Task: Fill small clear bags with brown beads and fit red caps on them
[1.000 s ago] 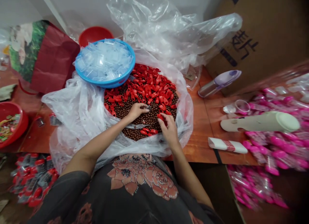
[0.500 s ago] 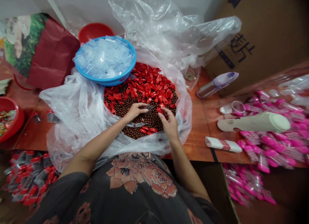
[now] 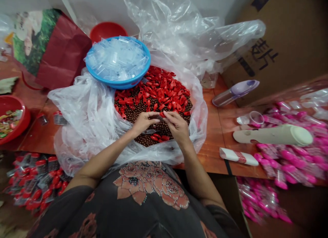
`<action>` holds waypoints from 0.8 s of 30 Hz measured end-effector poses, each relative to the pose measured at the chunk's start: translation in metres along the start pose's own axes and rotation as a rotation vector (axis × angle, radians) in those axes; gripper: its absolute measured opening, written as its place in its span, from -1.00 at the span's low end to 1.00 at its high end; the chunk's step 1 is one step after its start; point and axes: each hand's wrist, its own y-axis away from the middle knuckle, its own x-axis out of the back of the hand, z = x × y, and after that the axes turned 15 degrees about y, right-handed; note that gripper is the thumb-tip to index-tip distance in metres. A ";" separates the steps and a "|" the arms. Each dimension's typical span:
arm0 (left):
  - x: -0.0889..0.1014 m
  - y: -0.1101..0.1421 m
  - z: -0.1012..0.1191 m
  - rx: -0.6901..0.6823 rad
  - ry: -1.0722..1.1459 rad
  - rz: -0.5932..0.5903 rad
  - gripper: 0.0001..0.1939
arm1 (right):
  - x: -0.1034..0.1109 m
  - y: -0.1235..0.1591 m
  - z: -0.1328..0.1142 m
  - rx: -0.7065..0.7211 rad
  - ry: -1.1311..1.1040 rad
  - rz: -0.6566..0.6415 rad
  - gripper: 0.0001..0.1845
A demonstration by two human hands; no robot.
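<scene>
My left hand (image 3: 146, 123) is closed, thumb and fingers pinching a small clear plastic case (image 3: 158, 117) that is mostly hidden. Against its end, my right hand (image 3: 178, 127) pinches a red plastic cap (image 3: 162, 114). Both hands meet above a heap of round brown beads (image 3: 142, 140) in an opened white plastic bag (image 3: 88, 111). Many loose red caps (image 3: 166, 89) lie over the far part of the beads, and several more sit near the front. At the bag's back left edge stands a blue basin (image 3: 123, 84) full of clear plastic cases (image 3: 116, 58).
A red bowl (image 3: 107, 30) and a dark red paper bag (image 3: 60, 53) stand behind. Another red bowl (image 3: 24, 123) is far left. Right are a lilac-lidded bottle (image 3: 235, 92), a pale cylinder (image 3: 271, 134), pink-capped cases (image 3: 289, 156) and a carton (image 3: 289, 43). Red-capped cases (image 3: 38, 180) lie lower left.
My hands have come together, bringing the red cap in my right hand up to the clear case in my left. The whole view has shifted slightly.
</scene>
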 end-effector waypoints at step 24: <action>-0.020 0.026 -0.005 0.030 0.260 0.186 -0.53 | -0.019 0.016 0.001 0.276 0.348 -0.042 -0.32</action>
